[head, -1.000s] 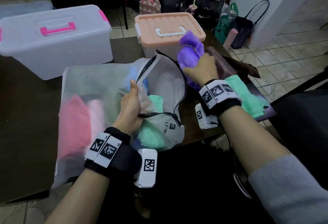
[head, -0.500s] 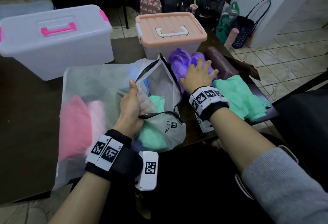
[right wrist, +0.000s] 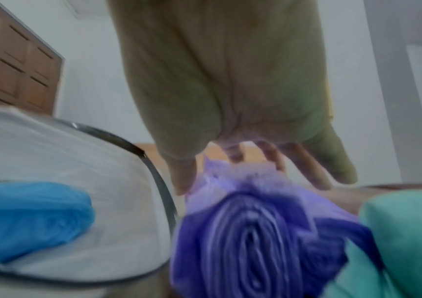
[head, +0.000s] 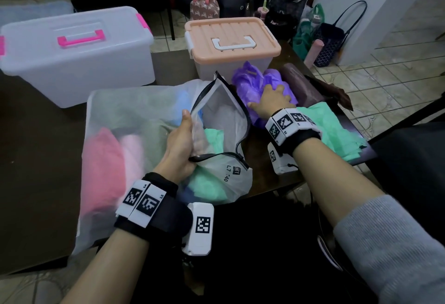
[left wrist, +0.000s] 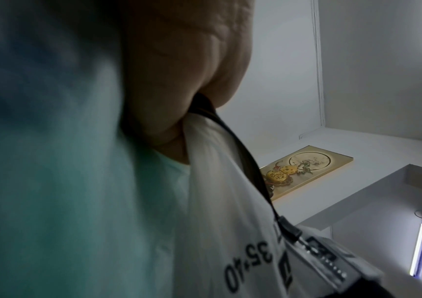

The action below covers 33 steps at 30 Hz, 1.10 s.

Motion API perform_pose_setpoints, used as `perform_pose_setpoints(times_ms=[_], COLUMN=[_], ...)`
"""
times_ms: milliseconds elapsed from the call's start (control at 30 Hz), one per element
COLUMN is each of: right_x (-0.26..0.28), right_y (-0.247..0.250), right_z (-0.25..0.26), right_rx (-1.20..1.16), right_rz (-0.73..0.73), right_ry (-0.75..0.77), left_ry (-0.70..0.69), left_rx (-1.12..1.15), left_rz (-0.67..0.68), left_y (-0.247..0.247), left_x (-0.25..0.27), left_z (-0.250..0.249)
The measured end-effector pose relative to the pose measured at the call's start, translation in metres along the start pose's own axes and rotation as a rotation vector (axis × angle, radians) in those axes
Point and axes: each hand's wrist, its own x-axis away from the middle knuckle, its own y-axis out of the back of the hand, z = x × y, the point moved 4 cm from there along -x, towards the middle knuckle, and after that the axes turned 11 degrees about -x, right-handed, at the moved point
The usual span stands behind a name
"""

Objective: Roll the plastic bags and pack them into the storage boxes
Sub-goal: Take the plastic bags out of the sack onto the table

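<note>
The zip pouch of unsorted bags is held open at its rim by the left hand, fingers curled, while the purple bags on the bench are pressed by the right hand, fingers spread flat; rolling is judged next.

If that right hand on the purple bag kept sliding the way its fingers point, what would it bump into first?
Probably the dark brown roll just beyond the purple bag under the right hand; depth is hard to judge.
</note>
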Motion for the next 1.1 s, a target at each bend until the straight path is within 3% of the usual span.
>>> perform_pose_setpoints(times_ms=[67, 167, 233, 367, 467, 600, 700, 900, 1100], right_x=[0.011, 0.047, 0.071, 0.100, 0.107, 0.111, 0.109, 0.104, 0.100], right_y=[0.010, 0.025, 0.013, -0.047, -0.065, -0.071, -0.071, -0.071, -0.069], right_z=[0.005, 0.031, 0.044, 0.039, 0.022, 0.014, 0.018, 0.027, 0.027], right_rx=[-0.056, -0.364, -0.599, -0.528, -0.376, -0.502, -0.508, -0.426, -0.359], right_rz=[-0.097, -0.313, -0.146, 0.361, 0.393, 0.528, 0.529, 0.317, 0.412], right_ry=[0.070, 0.410, 0.468, 0.262, 0.170, 0.034, 0.021, 0.135, 0.118], left_ry=[0.018, -0.009, -0.037, -0.056, -0.041, -0.011, 0.017, 0.027, 0.056], left_rx=[-0.045, -0.077, -0.092, -0.054, 0.023, 0.054, 0.078, 0.087, 0.152], left_rz=[0.016, 0.016, 0.006, 0.001, -0.008, -0.010, -0.001, 0.050, 0.086], left_y=[0.000, 0.000, 0.002, 0.007, 0.008, 0.009, 0.010, 0.011, 0.010], left_x=[0.002, 0.006, 0.007, 0.007, 0.003, -0.001, -0.004, -0.009, -0.012], left_z=[0.002, 0.004, 0.006, 0.009, 0.012, 0.014, 0.016, 0.018, 0.022])
